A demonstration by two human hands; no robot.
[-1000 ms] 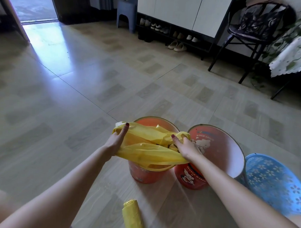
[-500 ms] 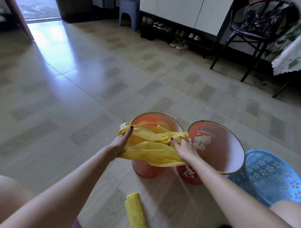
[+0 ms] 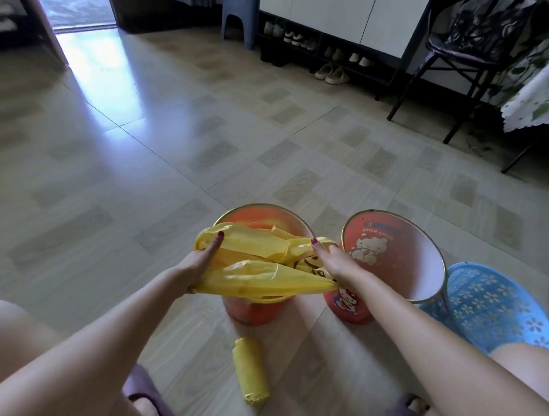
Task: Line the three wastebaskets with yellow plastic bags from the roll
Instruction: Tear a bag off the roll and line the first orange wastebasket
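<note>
Pale tiled floor runs through the whole room, shiny where daylight comes in from the doorway at the far left. Closest to the person's feet, in purple slippers, a roll of yellow bags lies on the floor, just in front of the orange wastebasket. Over that basket's mouth the person stretches one yellow bag, so it's at the rim and not pushed down inside yet. Their left hand grips the bag's left edge, fingers wrapped into the plastic with the forefinger laid along the top. Their right hand pinches the right edge the same way, pulling the opening wide.

Just right of it stands a red wastebasket with a cartoon cat print, unlined, tilted toward the person. A blue wastebasket with a flower-pattern mesh sits beside that one, partly hidden behind the person's right knee, also unlined.

Further back there's a black chair on the right, a shoe rack under white cabinets, and a small grey stool.
</note>
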